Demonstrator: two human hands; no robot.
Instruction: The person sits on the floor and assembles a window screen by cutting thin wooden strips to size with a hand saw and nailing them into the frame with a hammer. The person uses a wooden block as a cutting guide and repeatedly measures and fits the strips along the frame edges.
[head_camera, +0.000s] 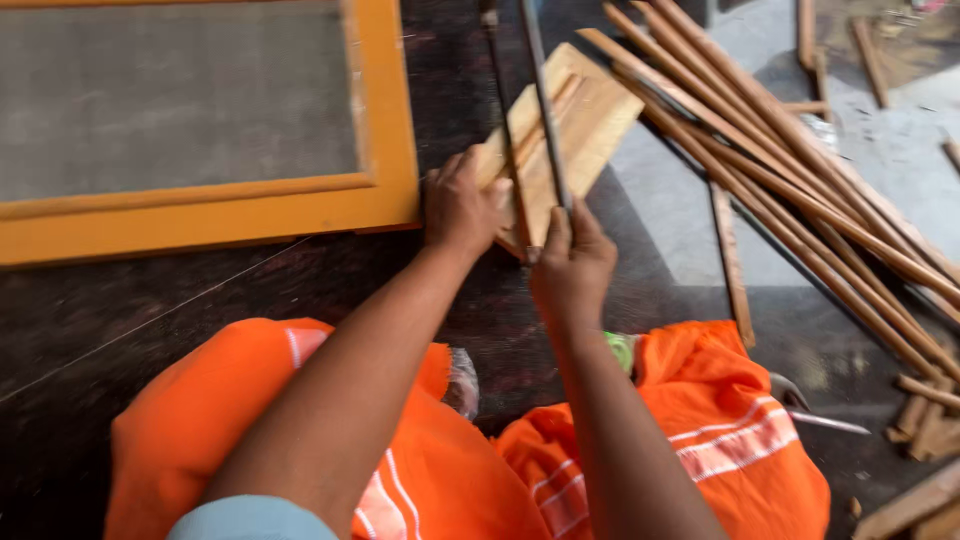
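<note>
Sawing a wooden piece on the floor

The left hand clamps the pale wooden block against the dark floor; the right hand pinches the thin saw blade across it. Seemingly mid-cut; continuing needs steady strokes and firm bracing.

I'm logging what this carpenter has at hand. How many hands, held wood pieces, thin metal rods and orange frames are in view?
Hands: 2, left hand and right hand
Held wood piece: 1
Thin metal rods: 2
Orange frame: 1
Total: 6
</note>
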